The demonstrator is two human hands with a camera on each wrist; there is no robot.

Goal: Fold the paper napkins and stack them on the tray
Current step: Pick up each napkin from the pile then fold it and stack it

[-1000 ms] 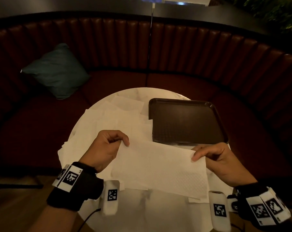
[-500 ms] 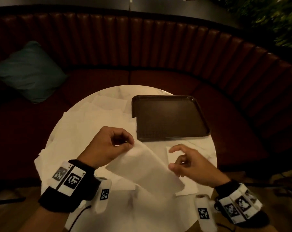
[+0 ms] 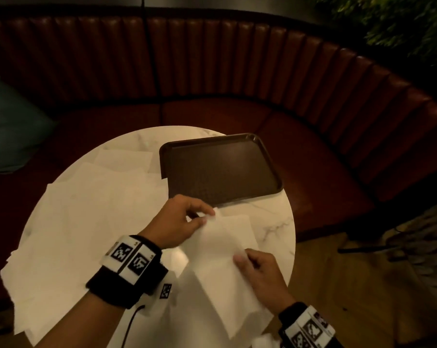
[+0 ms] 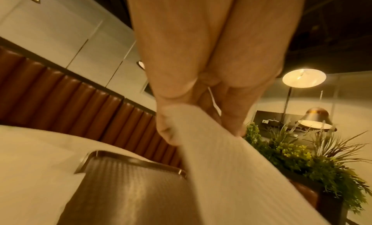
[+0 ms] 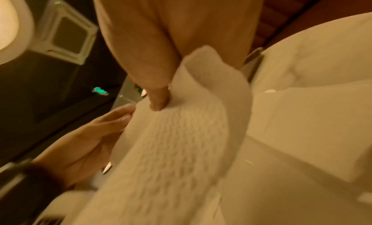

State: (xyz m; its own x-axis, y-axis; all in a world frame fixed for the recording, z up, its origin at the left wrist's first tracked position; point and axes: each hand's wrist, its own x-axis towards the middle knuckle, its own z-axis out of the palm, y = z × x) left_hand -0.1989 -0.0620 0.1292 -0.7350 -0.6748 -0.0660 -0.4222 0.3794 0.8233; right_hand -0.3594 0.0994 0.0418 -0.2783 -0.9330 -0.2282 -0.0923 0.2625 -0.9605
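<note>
Head view, left hand: the left hand (image 3: pixel 177 222) pinches the far corner of a white embossed paper napkin (image 3: pixel 222 262) between thumb and curled fingers, just at the near edge of the tray.
Left wrist view: the left hand's fingers (image 4: pixel 231 114) are closed together on the napkin's edge, and the sheet runs down and away from them towards the lower right.
Right hand: the right hand (image 3: pixel 260 277) grips the napkin's near right edge, thumb on top, fingers curled beneath; the right wrist view shows a fingertip (image 5: pixel 159 101) pressed into the textured paper.
Held napkin: it is stretched slantwise between the two hands, above the table's near right part, partly doubled over on itself; how neat the fold is cannot be told because of blur.
Loose napkins: a spread of unfolded white paper napkins (image 3: pixel 87 217) covers the left half of the table, overlapping, some hanging over its rim.
Tray: the dark brown rectangular plastic tray (image 3: pixel 220 169) sits on the far right of the table, with no napkin on it.
Table: a round white marble table (image 3: pixel 275 222) carries everything.
Surroundings: a curved dark red leather bench (image 3: pixel 237 79) wraps behind the table.
</note>
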